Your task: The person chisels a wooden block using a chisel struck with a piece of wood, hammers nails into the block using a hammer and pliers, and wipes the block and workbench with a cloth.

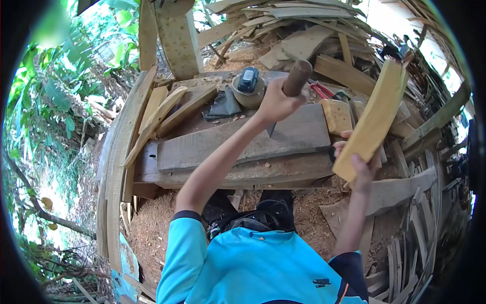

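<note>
My left hand (281,101) is closed around a tool with a thick brown wooden handle (297,78), whose rounded end points up. A dark, narrow metal tip (272,130) shows below that hand; the rest of the tool is hidden. My right hand (362,172) grips the lower end of a long yellowish wooden board (373,121), raised and tilted with its top toward the far right. Beneath my left hand lies a thick grey-brown plank (243,139) on the workbench (217,176). A short yellow wood block (336,116) sits at the plank's right end.
A blue-black device (248,79) rests on a round container (249,98), beside a dark folded cloth (221,105). Red-handled pliers (321,91) lie behind the block. Loose boards (152,121) lean at the left. Stacked offcuts (304,25) fill the back, and sawdust (162,218) covers the ground.
</note>
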### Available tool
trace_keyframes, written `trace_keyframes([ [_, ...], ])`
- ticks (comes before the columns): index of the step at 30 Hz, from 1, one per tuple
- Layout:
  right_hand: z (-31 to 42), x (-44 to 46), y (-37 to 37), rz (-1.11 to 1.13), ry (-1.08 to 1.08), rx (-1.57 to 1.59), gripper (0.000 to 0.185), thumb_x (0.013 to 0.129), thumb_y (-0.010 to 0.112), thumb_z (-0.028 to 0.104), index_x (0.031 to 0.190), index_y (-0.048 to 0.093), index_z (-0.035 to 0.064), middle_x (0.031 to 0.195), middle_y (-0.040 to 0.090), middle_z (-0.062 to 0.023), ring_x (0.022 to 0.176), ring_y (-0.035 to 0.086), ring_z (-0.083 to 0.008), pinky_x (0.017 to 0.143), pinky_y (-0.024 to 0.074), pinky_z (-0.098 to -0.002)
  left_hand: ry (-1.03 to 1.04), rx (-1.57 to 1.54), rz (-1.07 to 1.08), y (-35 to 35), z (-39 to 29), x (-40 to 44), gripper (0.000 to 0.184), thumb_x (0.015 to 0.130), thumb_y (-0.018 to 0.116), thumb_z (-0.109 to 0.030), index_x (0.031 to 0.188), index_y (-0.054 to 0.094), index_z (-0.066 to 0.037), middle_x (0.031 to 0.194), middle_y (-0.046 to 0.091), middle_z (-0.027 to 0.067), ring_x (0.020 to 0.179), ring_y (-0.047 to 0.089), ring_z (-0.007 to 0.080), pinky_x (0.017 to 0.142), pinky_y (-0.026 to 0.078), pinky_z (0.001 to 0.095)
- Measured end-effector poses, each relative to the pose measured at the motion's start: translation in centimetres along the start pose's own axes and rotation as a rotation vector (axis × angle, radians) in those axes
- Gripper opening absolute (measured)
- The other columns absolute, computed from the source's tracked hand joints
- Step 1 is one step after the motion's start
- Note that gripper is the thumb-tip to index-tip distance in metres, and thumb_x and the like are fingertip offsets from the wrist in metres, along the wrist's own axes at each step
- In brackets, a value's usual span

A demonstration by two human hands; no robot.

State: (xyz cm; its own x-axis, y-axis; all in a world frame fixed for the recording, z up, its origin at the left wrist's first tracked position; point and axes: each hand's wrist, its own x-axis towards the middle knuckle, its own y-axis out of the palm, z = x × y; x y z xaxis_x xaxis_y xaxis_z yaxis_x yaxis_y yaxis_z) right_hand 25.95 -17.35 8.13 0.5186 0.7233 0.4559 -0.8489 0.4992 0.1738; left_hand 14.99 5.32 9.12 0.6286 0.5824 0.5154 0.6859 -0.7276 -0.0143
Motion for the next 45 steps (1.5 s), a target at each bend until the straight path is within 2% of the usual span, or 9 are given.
trace_keyframes([
  [8, 14.7, 5.6, 0.4, -0.085, -0.349, -0.414, 0.072, 0.076, 0.056, 0.027, 0.138, 0.027, 0.0044, 0.122, 0.047, -0.0184, 0.102, 0.052, -0.0201, 0.087, 0.0436, -0.0328, 0.057, 0.029, -0.019, 1.2, -0.2, 0.1, 0.021, 0.071, 0.064, -0.012, 0.062, 0.048, -0.003, 0.054, 0.045, -0.0037, 0.051, 0.041, 0.0044, 0.045, 0.032, 0.0242],
  [14, 10.1, 6.1, 2.7, 0.182, 0.093, -0.724, 0.064, 0.079, 0.056, 0.027, 0.133, 0.034, -0.0002, 0.126, 0.046, -0.0145, 0.111, 0.049, -0.0202, 0.091, 0.0419, -0.0336, 0.051, 0.014, 0.013, 1.0, -0.1, -0.7, 0.022, 0.071, 0.065, -0.013, 0.063, 0.048, -0.003, 0.054, 0.045, -0.0045, 0.051, 0.040, 0.0047, 0.046, 0.031, 0.0238],
  [17, 13.0, 6.2, 1.4, 0.284, 0.183, -0.350, 0.062, 0.080, 0.056, 0.032, 0.128, 0.038, -0.0029, 0.122, 0.047, -0.0164, 0.085, 0.058, -0.0212, 0.069, 0.0508, -0.0273, 0.089, -0.032, -0.015, -0.1, 0.7, -0.9, 0.023, 0.072, 0.066, -0.012, 0.063, 0.048, -0.003, 0.055, 0.045, -0.0047, 0.051, 0.040, 0.0045, 0.046, 0.031, 0.0236],
  [22, 17.6, 10.1, -2.5, 0.047, -0.406, -0.494, 0.076, 0.074, 0.063, 0.033, 0.132, 0.032, -0.0041, 0.108, 0.051, -0.0168, 0.101, 0.050, -0.0235, 0.087, 0.0406, -0.0323, 0.086, 0.018, 0.003, 0.4, 0.2, -0.6, 0.023, 0.074, 0.066, -0.011, 0.063, 0.048, -0.003, 0.054, 0.045, -0.0051, 0.052, 0.040, 0.0038, 0.047, 0.032, 0.0230],
  [28, 13.4, 4.5, -0.3, -0.058, 0.264, -0.517, 0.078, 0.080, 0.060, 0.036, 0.140, 0.021, 0.0070, 0.125, 0.031, -0.0203, 0.080, 0.059, -0.0216, 0.060, 0.0515, -0.0256, 0.101, 0.012, 0.046, 2.0, 0.1, -0.5, 0.018, 0.069, 0.064, -0.010, 0.065, 0.049, 0.000, 0.054, 0.046, -0.0040, 0.053, 0.039, 0.0037, 0.048, 0.033, 0.0234],
  [33, 16.4, 5.7, -0.2, 0.031, -0.336, -0.442, 0.067, 0.083, 0.059, 0.031, 0.137, 0.029, 0.0070, 0.119, 0.042, -0.0212, 0.090, 0.056, -0.0274, 0.070, 0.0493, -0.0345, 0.101, 0.001, 0.045, 1.7, -0.4, -0.6, 0.017, 0.066, 0.063, -0.009, 0.065, 0.049, -0.001, 0.053, 0.044, -0.0033, 0.052, 0.039, 0.0037, 0.046, 0.032, 0.0236],
  [37, 5.9, 2.5, 3.6, 0.224, -0.505, -1.167, 0.058, 0.085, 0.059, 0.027, 0.134, 0.036, 0.0071, 0.114, 0.052, -0.0219, 0.098, 0.054, -0.0321, 0.079, 0.0474, -0.0416, 0.048, -0.026, 0.114, 1.3, -0.3, -1.4, 0.018, 0.066, 0.063, -0.010, 0.064, 0.048, -0.001, 0.053, 0.045, -0.0036, 0.052, 0.039, 0.0034, 0.046, 0.032, 0.0233],
  [40, 8.5, 0.8, 1.1, 0.313, 0.121, -0.250, 0.062, 0.085, 0.059, 0.023, 0.138, 0.032, 0.0055, 0.120, 0.052, -0.0212, 0.106, 0.054, -0.0332, 0.087, 0.0459, -0.0404, 0.090, 0.032, 0.105, -0.1, 0.1, -1.0, 0.019, 0.067, 0.065, -0.012, 0.063, 0.048, -0.003, 0.055, 0.046, -0.0037, 0.052, 0.039, 0.0032, 0.047, 0.032, 0.0226],
  [45, 7.4, -3.5, 1.5, -0.141, 0.077, -0.242, 0.068, 0.079, 0.054, 0.031, 0.135, 0.026, 0.0032, 0.100, 0.049, -0.0233, 0.072, 0.054, -0.0235, 0.060, 0.0473, -0.0314, 0.062, 0.058, 0.070, 0.4, 0.9, 0.5, 0.017, 0.071, 0.064, -0.011, 0.065, 0.049, -0.005, 0.055, 0.047, -0.0026, 0.049, 0.043, 0.0052, 0.046, 0.034, 0.0234],
])
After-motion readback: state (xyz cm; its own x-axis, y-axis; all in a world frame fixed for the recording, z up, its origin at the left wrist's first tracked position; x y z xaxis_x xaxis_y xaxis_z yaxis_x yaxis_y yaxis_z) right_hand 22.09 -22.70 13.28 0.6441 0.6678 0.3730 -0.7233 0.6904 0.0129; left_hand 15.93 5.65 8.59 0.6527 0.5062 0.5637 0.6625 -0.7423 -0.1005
